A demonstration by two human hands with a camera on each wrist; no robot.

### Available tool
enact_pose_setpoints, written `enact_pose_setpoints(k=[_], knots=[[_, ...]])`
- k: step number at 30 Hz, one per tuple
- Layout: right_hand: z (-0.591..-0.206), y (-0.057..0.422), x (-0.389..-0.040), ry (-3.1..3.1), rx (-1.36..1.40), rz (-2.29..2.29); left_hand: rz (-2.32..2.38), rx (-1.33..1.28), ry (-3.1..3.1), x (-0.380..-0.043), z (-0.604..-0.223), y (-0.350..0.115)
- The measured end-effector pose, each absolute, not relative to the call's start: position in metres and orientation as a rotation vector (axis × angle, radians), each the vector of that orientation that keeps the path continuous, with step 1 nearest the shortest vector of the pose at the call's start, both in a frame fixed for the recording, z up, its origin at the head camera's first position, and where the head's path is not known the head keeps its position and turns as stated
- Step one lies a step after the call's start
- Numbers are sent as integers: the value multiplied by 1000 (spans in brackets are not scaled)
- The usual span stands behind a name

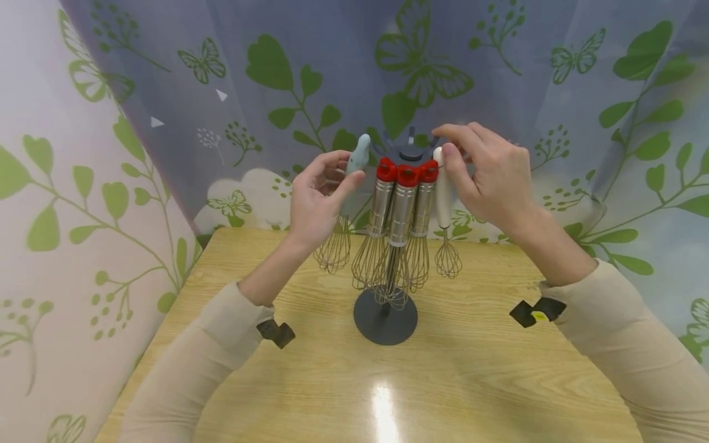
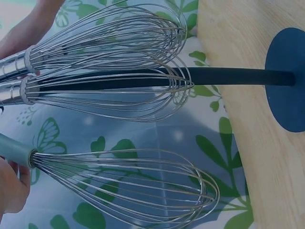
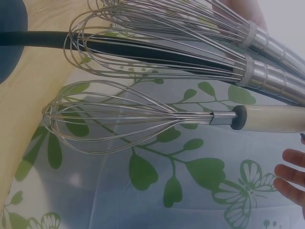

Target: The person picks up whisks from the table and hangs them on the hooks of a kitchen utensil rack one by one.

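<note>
My left hand (image 1: 318, 200) grips the pale blue-green handle of a whisk (image 1: 360, 154), thumb in front and fingers behind. Its wire loops hang downward. On the other side, my right hand (image 1: 490, 169) has thumb and index finger at the top of a white-handled whisk (image 1: 442, 194), which hangs upright, wires down. The right wrist view shows the other fingertips (image 3: 289, 172) away from the cream-coloured handle. Between the hands, metal-handled whisks (image 1: 403, 212) with red ends hang from a dark stand (image 1: 411, 152). The hooks behind both held handles are partly hidden.
The stand's round dark base (image 1: 382, 323) rests on a light wooden table (image 1: 471, 369). Right behind the table hangs a curtain (image 1: 332, 55) with green leaves and butterflies. Another patterned sheet (image 1: 72, 203) stands along the left side.
</note>
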State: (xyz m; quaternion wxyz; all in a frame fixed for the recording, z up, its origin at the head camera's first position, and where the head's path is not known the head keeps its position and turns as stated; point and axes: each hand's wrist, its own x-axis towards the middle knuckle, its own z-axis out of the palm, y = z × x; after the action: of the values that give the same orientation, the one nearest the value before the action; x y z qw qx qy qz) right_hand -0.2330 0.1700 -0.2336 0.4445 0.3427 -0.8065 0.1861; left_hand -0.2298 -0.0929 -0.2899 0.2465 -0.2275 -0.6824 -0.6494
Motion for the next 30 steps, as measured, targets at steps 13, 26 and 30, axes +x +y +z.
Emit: enact_pose_setpoints(k=[13,26,30], knots=[[-235,170,-233,-1988,842,467,-1758,-635,-1856,-229,-282,-92],[-234,170,-233,-2007,843,459,-1735,-661,-1894,-227,-279,-92],[-234,170,-233,-1999,839,466,-1729,-664,-1904,-227,-279,-91]])
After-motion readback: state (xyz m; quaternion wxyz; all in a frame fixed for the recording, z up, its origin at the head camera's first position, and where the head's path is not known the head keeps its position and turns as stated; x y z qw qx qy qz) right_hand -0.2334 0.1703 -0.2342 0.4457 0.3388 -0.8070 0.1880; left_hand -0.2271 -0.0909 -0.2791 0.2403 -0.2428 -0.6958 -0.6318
